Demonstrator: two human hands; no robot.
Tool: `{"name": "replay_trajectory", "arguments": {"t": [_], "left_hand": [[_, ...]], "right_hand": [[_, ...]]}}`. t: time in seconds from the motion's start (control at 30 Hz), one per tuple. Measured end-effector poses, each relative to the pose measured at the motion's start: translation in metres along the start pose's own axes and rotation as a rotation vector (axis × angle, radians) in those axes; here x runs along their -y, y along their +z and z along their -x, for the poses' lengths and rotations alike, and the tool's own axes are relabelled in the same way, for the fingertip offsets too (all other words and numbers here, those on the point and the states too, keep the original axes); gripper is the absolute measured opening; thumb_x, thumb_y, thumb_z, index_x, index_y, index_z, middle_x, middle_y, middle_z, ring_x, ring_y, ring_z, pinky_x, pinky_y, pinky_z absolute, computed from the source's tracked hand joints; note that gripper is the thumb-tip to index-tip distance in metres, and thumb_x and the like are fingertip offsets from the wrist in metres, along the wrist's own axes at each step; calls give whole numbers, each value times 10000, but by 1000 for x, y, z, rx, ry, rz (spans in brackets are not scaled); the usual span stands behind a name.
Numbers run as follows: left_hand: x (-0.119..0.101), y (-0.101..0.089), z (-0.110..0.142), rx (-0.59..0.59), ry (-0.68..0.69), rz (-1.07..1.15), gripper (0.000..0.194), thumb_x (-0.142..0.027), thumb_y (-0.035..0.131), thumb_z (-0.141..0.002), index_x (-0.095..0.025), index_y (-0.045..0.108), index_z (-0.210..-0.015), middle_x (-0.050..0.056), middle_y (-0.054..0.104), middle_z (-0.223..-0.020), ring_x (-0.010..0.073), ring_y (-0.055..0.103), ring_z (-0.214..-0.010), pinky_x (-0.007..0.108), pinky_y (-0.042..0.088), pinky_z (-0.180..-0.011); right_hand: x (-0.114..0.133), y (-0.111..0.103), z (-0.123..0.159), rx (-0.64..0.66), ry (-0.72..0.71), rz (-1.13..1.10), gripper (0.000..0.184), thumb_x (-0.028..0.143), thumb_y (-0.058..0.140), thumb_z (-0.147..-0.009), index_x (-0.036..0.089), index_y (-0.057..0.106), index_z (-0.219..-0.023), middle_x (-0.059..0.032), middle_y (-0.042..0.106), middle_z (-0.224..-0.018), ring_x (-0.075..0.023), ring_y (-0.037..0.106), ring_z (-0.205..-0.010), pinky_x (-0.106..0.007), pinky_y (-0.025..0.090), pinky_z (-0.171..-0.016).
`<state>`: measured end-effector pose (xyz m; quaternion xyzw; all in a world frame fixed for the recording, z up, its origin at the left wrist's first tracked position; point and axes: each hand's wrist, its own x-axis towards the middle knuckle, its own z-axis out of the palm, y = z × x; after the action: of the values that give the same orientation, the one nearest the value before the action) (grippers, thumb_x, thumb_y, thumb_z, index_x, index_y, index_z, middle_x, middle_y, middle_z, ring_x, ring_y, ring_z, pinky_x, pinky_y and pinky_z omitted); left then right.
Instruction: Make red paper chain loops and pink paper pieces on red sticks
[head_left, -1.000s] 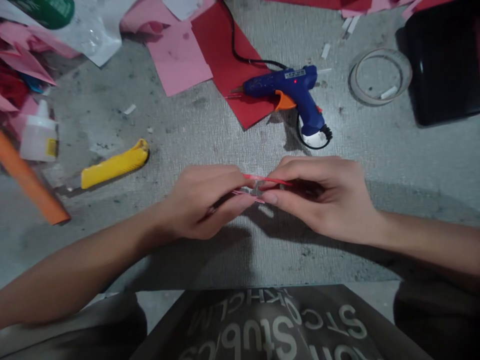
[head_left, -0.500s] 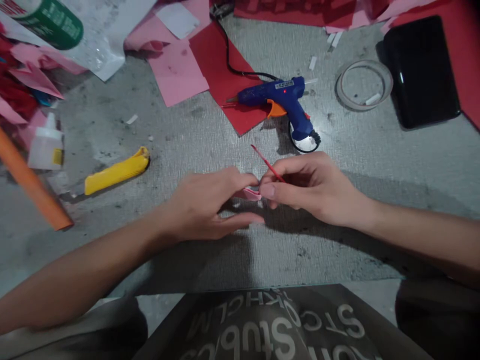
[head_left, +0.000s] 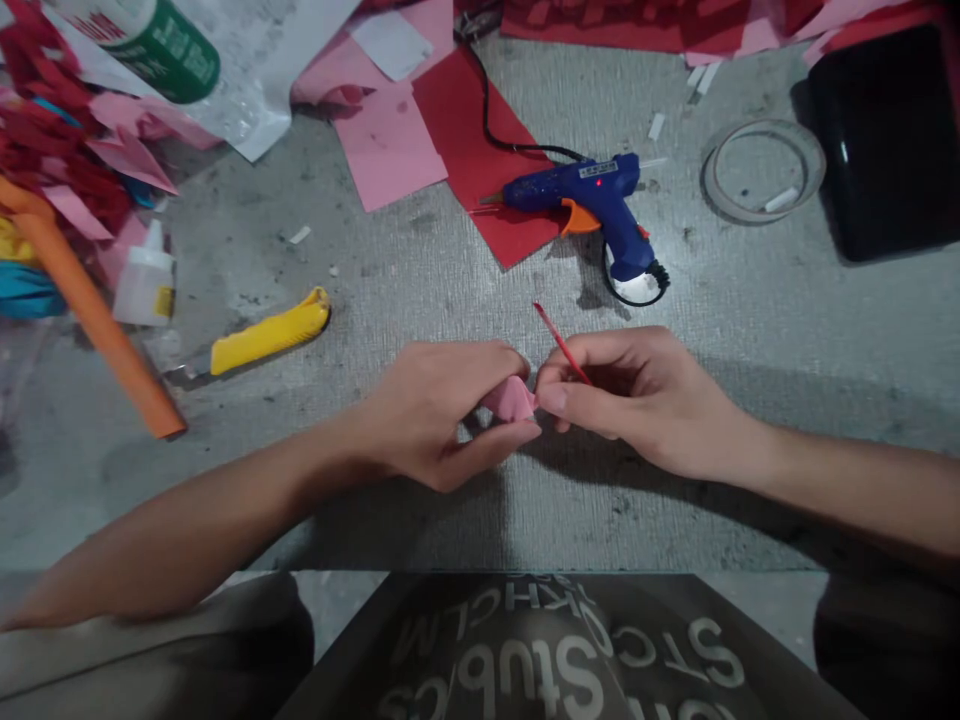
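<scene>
My left hand (head_left: 442, 410) is closed in a pinch on a small pink paper piece (head_left: 511, 400) just above the grey table (head_left: 420, 280). My right hand (head_left: 637, 400) is closed too: its thumb and forefinger meet the same pink piece at its right edge, and a thin red stick (head_left: 559, 342) runs through the fingers, pointing up and to the left. The two hands touch at the fingertips in the middle of the view.
A blue glue gun (head_left: 592, 200) with a black cord lies behind the hands on red paper (head_left: 480, 150). A yellow cutter (head_left: 266, 335), a small glue bottle (head_left: 146, 285) and an orange tube (head_left: 90, 310) lie left. A tape ring (head_left: 761, 170) and a black case (head_left: 892, 130) sit right.
The red stick has tilted from lying flat across the fingers to pointing up-left in my right hand. The pink piece is now bunched between both hands' fingertips.
</scene>
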<state>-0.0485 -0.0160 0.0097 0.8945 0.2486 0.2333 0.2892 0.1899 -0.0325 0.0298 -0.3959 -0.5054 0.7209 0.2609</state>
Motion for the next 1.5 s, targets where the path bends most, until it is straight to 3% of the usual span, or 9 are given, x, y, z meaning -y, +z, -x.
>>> {"name": "replay_trajectory", "arguments": {"t": [0.2, 0.37, 0.57, 0.73, 0.83, 0.93, 1.07, 1.37, 1.5], "left_hand": [[2, -1, 1, -9, 1, 63, 126, -302, 485, -1039, -238, 560, -960, 81, 766, -995, 200, 718, -844, 329, 531, -698], [7, 2, 3, -91, 48, -21, 303, -307, 491, -1022, -143, 651, -1220, 153, 763, -1013, 276, 733, -902, 419, 569, -774], [6, -2, 2, -47, 4, -25, 268, -282, 463, -1060, -179, 661, -1208, 114, 760, -969, 237, 712, -838, 382, 535, -723], [7, -12, 4, -11, -43, -83, 287, -289, 410, -1099, -220, 658, -1228, 57, 737, -921, 200, 686, -766, 346, 511, -677], [12, -17, 8, -2, -45, -119, 335, -363, 397, -1119, -210, 664, -1252, 57, 733, -911, 196, 668, -741, 338, 492, -656], [16, -18, 11, 11, -22, -128, 408, -475, 440, -1110, -187, 664, -1294, 76, 740, -923, 203, 665, -749, 335, 479, -647], [16, -17, 11, 5, -13, -167, 409, -489, 506, -1085, -184, 671, -1302, 88, 750, -921, 195, 659, -720, 330, 449, -600], [15, -13, 11, 49, -4, -221, 410, -509, 475, -1107, -216, 660, -1327, 74, 790, -991, 202, 726, -792, 326, 447, -614], [15, -12, 12, 37, 20, -242, 419, -489, 490, -1110, -191, 652, -1357, 78, 810, -1042, 194, 745, -818, 320, 418, -597]], "right_hand": [[-3, 4, 2, -76, -15, 63, 249, 339, 812, -932, 189, 687, -776, 45, 516, -652, -78, 403, -596, -226, 324, -520], [-3, 5, 1, -90, -18, 67, 209, 260, 778, -925, 188, 681, -755, 41, 532, -655, -81, 423, -607, -225, 343, -531], [-3, 0, 4, -141, -84, 201, 218, 309, 760, -966, 196, 705, -788, 34, 549, -672, -93, 447, -607, -246, 352, -528], [5, -19, 12, -275, -329, 639, 170, 351, 664, -1071, 233, 766, -1003, -9, 735, -881, -128, 588, -664, -299, 433, -612], [5, -29, 14, -223, -530, 999, 164, 272, 603, -1103, 212, 755, -1099, -14, 771, -895, -122, 654, -693, -289, 450, -658], [-1, -34, 15, -130, -631, 1225, 155, 258, 605, -1094, 186, 736, -1136, -1, 759, -821, -119, 647, -647, -305, 362, -570], [-5, -34, 17, -57, -552, 1315, 165, 228, 584, -1070, 229, 742, -1023, 16, 707, -738, -130, 561, -573, -335, 260, -551], [-3, -27, 16, -124, -565, 1366, 191, 287, 595, -1069, 219, 763, -1008, -14, 759, -817, -134, 526, -587, -354, 187, -554], [-1, -23, 13, -99, -450, 1351, 267, 298, 554, -1064, 225, 769, -923, -19, 708, -730, -137, 477, -565, -339, 192, -548]]}}
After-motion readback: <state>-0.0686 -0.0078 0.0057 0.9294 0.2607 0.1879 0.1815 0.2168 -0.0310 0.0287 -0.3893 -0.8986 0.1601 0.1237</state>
